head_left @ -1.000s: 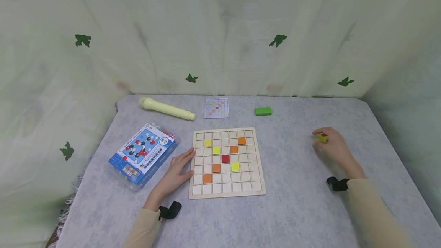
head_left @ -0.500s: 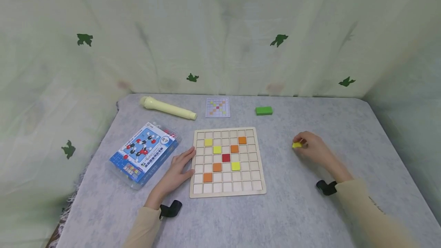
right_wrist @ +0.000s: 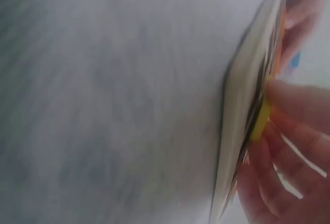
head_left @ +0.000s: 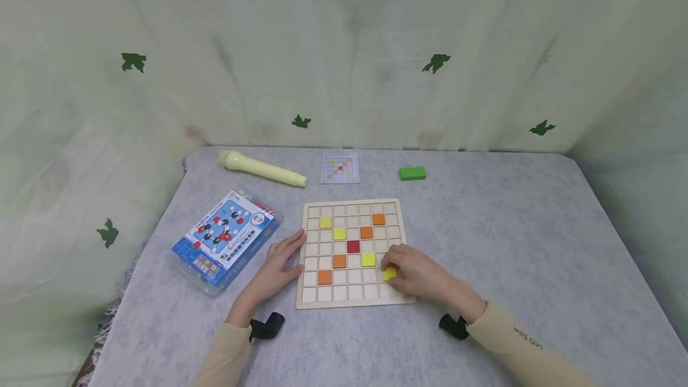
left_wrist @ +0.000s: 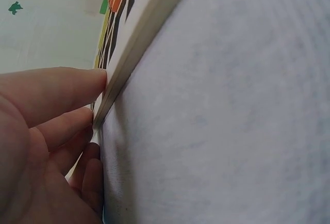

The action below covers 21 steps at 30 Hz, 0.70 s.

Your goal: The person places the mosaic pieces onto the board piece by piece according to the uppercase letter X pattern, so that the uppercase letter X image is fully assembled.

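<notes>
A wooden grid board (head_left: 355,303) lies in the middle of the table, with orange, yellow and red square tiles in a crossing diagonal pattern. My left hand (head_left: 276,266) rests at its left edge, thumb and fingers extended; the left wrist view shows the fingertips against the board's side (left_wrist: 129,53). Over the lower right cells, my right hand (head_left: 416,272) pinches a yellow tile (head_left: 389,274) between thumb and fingers. In the right wrist view the same tile (right_wrist: 262,118) sits close over the board's surface. Part of the board's right edge is hidden under this hand.
A small pattern card (head_left: 340,168) lies behind the board, between a pale yellow toy microphone (head_left: 266,171) and a green block (head_left: 412,173). To the left is a blue-and-white molecule-model box (head_left: 223,240). A patterned curtain (head_left: 355,52) hangs behind the table.
My right hand has carried the yellow tile leftward from the right side of the table to over the board's lower right. My left hand has stayed at the board's edge.
</notes>
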### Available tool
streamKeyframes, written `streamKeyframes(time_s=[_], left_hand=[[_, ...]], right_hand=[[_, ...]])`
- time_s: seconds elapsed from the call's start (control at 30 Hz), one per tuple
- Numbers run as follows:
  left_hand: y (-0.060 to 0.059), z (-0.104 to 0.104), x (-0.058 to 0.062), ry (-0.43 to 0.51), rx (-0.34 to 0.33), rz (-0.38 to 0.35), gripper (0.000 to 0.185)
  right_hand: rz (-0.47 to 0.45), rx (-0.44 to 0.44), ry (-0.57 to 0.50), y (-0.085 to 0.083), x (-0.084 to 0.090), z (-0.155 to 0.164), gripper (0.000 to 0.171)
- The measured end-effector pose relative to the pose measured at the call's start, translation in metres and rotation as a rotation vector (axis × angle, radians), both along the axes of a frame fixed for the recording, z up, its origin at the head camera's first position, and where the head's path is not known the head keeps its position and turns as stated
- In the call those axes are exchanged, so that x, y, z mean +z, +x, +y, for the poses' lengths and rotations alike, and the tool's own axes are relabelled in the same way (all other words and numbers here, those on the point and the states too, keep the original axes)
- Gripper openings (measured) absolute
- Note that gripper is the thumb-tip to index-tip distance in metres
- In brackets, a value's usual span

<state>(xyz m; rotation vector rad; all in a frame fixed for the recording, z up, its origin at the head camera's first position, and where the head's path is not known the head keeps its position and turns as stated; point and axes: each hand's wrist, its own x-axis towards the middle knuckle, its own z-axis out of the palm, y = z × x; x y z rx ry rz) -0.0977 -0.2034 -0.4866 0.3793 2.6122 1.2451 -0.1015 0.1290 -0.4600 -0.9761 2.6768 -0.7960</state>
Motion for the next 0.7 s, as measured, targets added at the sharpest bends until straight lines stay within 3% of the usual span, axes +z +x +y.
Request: streamKeyframes(time_s=[0.23, 0.7], left_hand=[[0.0004, 0.0007, -0.001, -0.007, -0.001, 0.004, 0.065], [0.0008, 0.0017, 0.0009, -0.002, 0.0, 0.01, 0.064]], right_hand=[[0.061, 0.008, 0.04, 0.0041, -0.0045, -0.0115, 0.022], [-0.002, -0.053, 0.015, 0.0071, -0.0048, -0.0022, 0.023]])
